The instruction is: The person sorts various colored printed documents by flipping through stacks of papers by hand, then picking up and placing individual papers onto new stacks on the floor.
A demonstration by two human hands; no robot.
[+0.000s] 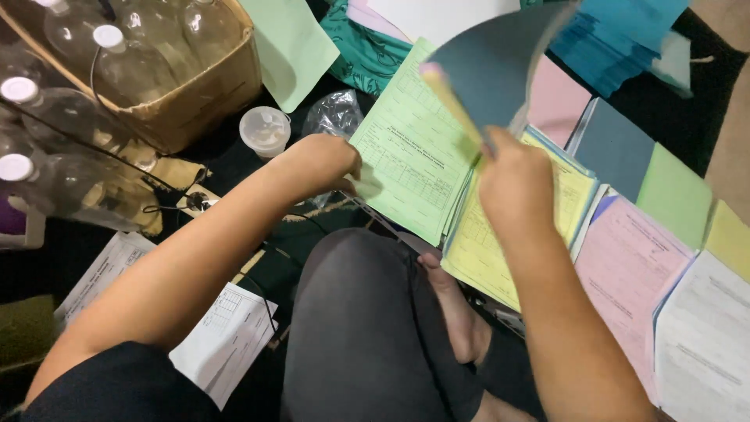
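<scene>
Blue sheet (492,70): blurred, top cut by the frame edge.
Right hand (512,184): fingertips hidden behind the sheet.
Bottles (117,47): cropped at left edge.
Print on green form (410,148): too small to tell.

Single head-worn view, looking steeply down from close above the person's lap at the green form sheet (410,148) near frame centre, cardboard box of bottles (195,101) up-left of it, coloured paper stacks right of it on the floor.
</scene>
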